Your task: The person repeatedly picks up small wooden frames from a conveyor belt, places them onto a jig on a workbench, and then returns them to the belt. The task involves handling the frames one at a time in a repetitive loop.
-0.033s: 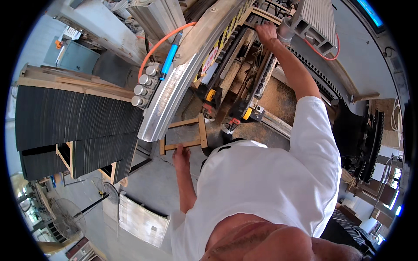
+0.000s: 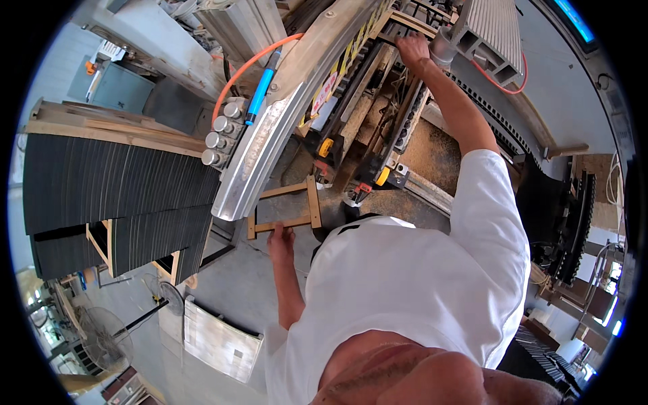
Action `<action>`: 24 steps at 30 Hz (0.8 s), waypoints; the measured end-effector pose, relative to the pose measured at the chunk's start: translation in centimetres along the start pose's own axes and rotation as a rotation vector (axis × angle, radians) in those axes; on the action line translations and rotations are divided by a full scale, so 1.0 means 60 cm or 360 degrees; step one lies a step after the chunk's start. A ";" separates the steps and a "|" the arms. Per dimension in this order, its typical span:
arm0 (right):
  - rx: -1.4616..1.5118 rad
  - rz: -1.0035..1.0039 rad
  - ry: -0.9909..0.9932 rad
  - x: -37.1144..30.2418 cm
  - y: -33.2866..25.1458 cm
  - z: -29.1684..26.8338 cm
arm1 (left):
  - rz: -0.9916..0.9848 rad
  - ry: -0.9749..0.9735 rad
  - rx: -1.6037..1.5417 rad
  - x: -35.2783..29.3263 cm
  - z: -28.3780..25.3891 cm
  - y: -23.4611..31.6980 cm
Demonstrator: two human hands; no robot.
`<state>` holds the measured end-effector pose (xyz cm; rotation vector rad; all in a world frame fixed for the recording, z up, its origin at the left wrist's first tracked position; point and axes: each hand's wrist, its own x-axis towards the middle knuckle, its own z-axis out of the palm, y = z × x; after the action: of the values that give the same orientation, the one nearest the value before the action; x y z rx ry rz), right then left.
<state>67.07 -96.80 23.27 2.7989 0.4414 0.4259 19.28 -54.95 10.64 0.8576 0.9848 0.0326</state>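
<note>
My left hand point(image 2: 281, 241) is closed around the near bar of a small rectangular wooden frame point(image 2: 314, 202), which hangs low beside the machine. My right arm reaches far forward, and my right hand point(image 2: 413, 50) is closed at the far end of the woodworking machine point(image 2: 368, 121), by its dark rails. What its curled fingers grip is hidden. Another pale wooden frame point(image 2: 413, 24) lies just beyond that hand. Black brackets with a yellow knob point(image 2: 383, 177) and red parts sit at the machine's near end.
A metal beam point(image 2: 253, 165) with an orange hose and a blue cylindrical tool point(image 2: 262, 96) runs along the left. Stacked dark curved panels point(image 2: 115, 182) stand farther left. Sawdust point(image 2: 428, 148) covers the machine's inside. A fan point(image 2: 101, 337) and white panel point(image 2: 219, 341) are at lower left.
</note>
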 end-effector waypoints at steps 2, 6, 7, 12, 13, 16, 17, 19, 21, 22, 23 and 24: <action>0.0031 0.0021 -0.0006 0.005 -0.003 0.003 | 0.0015 0.0020 0.0000 0.016 0.003 -0.015; 0.0127 0.0047 -0.0203 0.017 0.001 -0.006 | -0.0013 0.0082 -0.0024 0.034 0.013 -0.044; 0.0131 0.0069 -0.0250 0.019 -0.001 -0.008 | -0.0010 0.0093 -0.0028 0.036 0.015 -0.050; -0.0011 0.0039 0.0016 0.016 0.001 -0.002 | -0.0002 0.0170 -0.0029 0.041 0.009 -0.079; -0.0030 0.0039 -0.0002 0.017 0.001 -0.002 | 0.0003 0.0194 -0.0038 0.043 0.004 -0.085; -0.0059 0.0047 -0.0040 0.022 -0.001 -0.004 | 0.0010 0.0248 -0.0031 0.048 -0.012 -0.101; -0.0062 0.0063 -0.0066 0.022 -0.002 -0.005 | 0.0009 0.0258 -0.0014 0.051 -0.018 -0.104; -0.0037 0.0037 0.0008 0.019 0.000 -0.004 | 0.0016 0.0285 0.0018 0.051 -0.021 -0.102; -0.0042 0.0027 -0.0004 0.016 -0.007 -0.011 | 0.0025 0.0325 0.0040 0.051 -0.021 -0.099; -0.0060 0.0028 -0.0053 0.015 -0.012 -0.020 | 0.0042 0.0329 0.0058 0.050 -0.022 -0.096; -0.0078 0.0028 -0.0102 0.019 -0.017 -0.030 | 0.0058 0.0334 0.0076 0.050 -0.024 -0.092; -0.0047 -0.0024 -0.0341 0.025 -0.005 -0.033 | 0.0067 0.0327 0.0103 0.047 -0.023 -0.087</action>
<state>67.70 -95.59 25.38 2.7705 0.4039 0.1259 18.11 -56.56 4.88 0.9477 1.1650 0.1275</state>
